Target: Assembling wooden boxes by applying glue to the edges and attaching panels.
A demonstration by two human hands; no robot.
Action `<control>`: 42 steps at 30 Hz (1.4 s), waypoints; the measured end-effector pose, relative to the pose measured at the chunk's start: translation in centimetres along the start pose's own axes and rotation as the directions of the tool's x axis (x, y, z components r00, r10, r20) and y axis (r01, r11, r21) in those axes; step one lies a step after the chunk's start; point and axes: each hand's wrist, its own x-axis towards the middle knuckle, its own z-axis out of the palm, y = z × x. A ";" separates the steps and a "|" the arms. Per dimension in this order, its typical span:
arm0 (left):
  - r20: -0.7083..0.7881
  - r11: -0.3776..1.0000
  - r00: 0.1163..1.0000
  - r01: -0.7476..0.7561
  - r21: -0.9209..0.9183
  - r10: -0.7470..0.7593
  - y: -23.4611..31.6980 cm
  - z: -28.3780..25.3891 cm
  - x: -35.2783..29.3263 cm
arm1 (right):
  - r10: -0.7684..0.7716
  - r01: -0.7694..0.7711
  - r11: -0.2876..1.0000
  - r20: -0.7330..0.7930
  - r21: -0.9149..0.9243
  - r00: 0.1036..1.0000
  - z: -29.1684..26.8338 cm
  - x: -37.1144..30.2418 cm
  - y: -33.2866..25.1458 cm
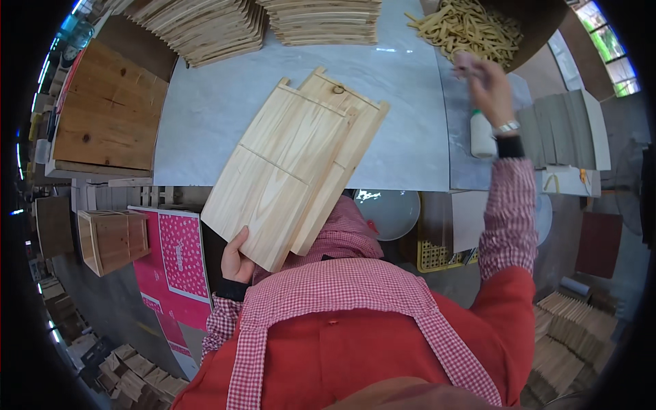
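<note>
My left hand (236, 261) grips the near left edge of a pale wooden panel (266, 184), its thumb on the top face. A second wooden panel (348, 154) lies beneath, offset to the right. Both slope from the table toward my lap, with narrow grooves across them and notched far ends. At the far right, my right hand (490, 89) reaches to the near edge of a heap of yellowish flat strips (471, 29). Its fingers are stretched out and slightly blurred, with a pinkish covering at the tips; I see nothing held in them.
Stacks of thin wooden panels (321, 24) line the table's (410, 137) far side. A white bottle (482, 135) stands below my right wrist, beside grey sheets (560, 130). A wooden box (106, 109) sits left. Pink cartons (181, 253) and a pale basin (386, 213) are below table height.
</note>
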 end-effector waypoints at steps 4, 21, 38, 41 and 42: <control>-0.015 1.000 1.000 -0.002 -0.002 0.002 0.0 0.6 0.3 | 0.023 -0.056 0.995 0.347 0.085 0.938 13.1 3.5 -0.9; -0.055 0.998 0.997 -0.059 -0.017 0.058 -0.2 0.6 0.0 | -0.500 0.366 0.822 0.243 0.437 0.831 22.6 10.2 -15.1; 0.069 0.985 0.996 0.065 -0.158 -0.055 -1.1 -1.1 1.3 | -0.125 0.156 0.988 0.543 -0.011 0.830 8.7 3.0 -3.5; 0.135 0.971 0.982 0.155 -0.183 -0.132 -0.7 0.0 -0.1 | 0.016 -0.038 0.992 0.180 0.117 0.984 1.3 0.6 -4.6; 0.150 0.964 0.979 0.165 -0.209 -0.135 -0.7 0.3 -0.3 | 0.051 -0.064 0.995 0.168 0.077 0.984 -1.6 -0.4 -3.7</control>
